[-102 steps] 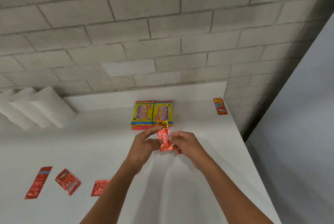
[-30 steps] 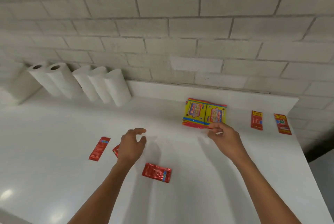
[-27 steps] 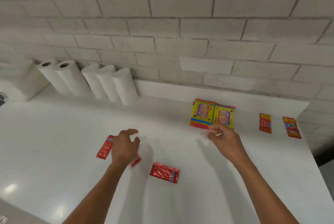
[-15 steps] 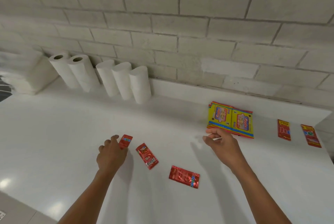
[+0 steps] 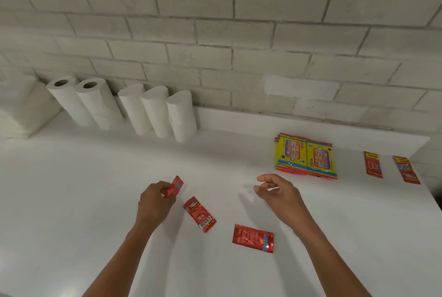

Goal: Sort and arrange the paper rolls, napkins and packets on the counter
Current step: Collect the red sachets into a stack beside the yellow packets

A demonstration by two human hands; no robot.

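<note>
**Left hand lifting a red packet off the white counter**

The person's left hand is pinching one small red packet between thumb and fingertips, holding its far end tilted up off the white counter. The right hand is hovering just above the surface with its fingers loosely curled and grasping nothing.

Just beside the left hand, a second red packet with a barcode is lying flat at a slant. A third red packet is lying flat nearer the person, between the two forearms.

Toward the back right, a stack of yellow packets is sitting flat near the raised back edge of the counter. Farther right, two more red sachets are lying side by side but apart, the left one and the right one, close to the counter's end.

Along the brick wall at the back left, five paper rolls are standing in a row: two larger rolls with open cores showing, then three slimmer rolls touching one another. A pile of white napkins is sitting at the far left edge.
</note>
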